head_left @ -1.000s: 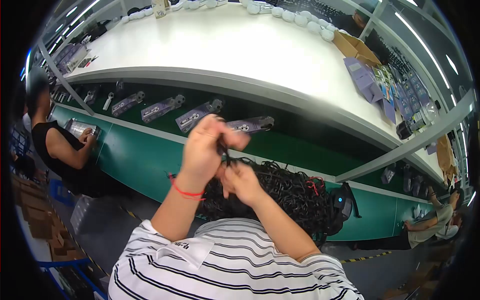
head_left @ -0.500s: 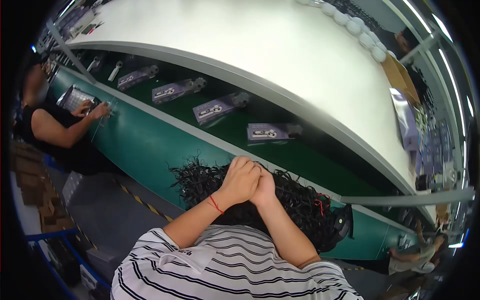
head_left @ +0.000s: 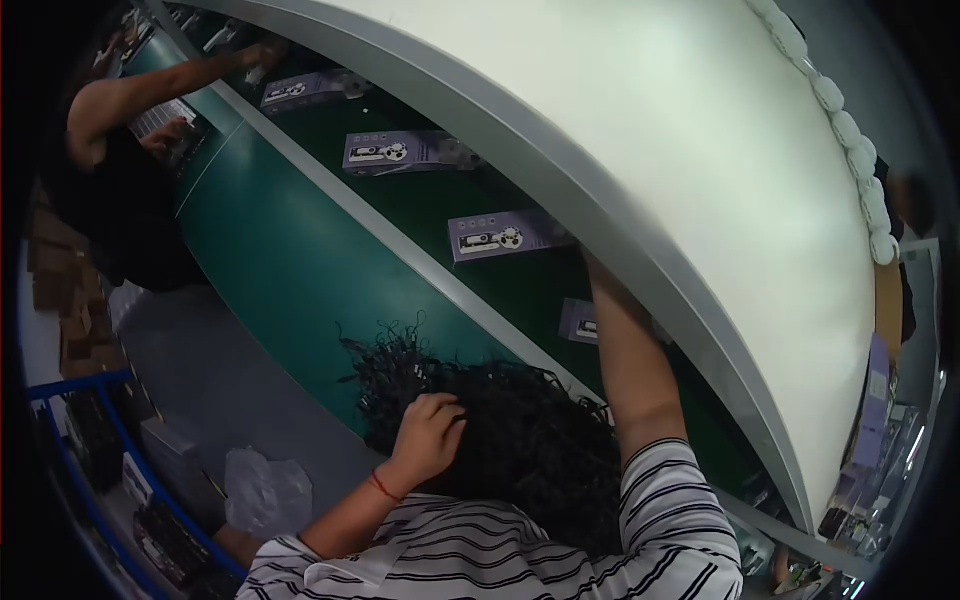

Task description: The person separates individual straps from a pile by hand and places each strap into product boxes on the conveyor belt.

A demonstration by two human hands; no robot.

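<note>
- On the green bench, head view: a heap of black strips lies right in front of the person, against the striped shirt.
- Left hand: laid on the near-left side of the heap, fingers loosely curled; cannot tell whether a strip is pinched.
- Right hand: hidden under the white shelf; only the right forearm shows, crossing beside the nearest purple box. Grip cannot be told.
- Handling (judgement): keep the reaching arm low so it clears the shelf edge; take a box by its firm sides; with the other hand, lift single strips from the heap's edge, since they look tangled.
- Count, purple boxes: four in a slanting row on the dark-green strip behind the bench (the nearest partly covered by the forearm).
- Count, others: one heap; one red wristband; one co-worker at left, one arm stretched over the row. White rounded pieces along the shelf's far edge: several, overlapping, no sure count.
</note>
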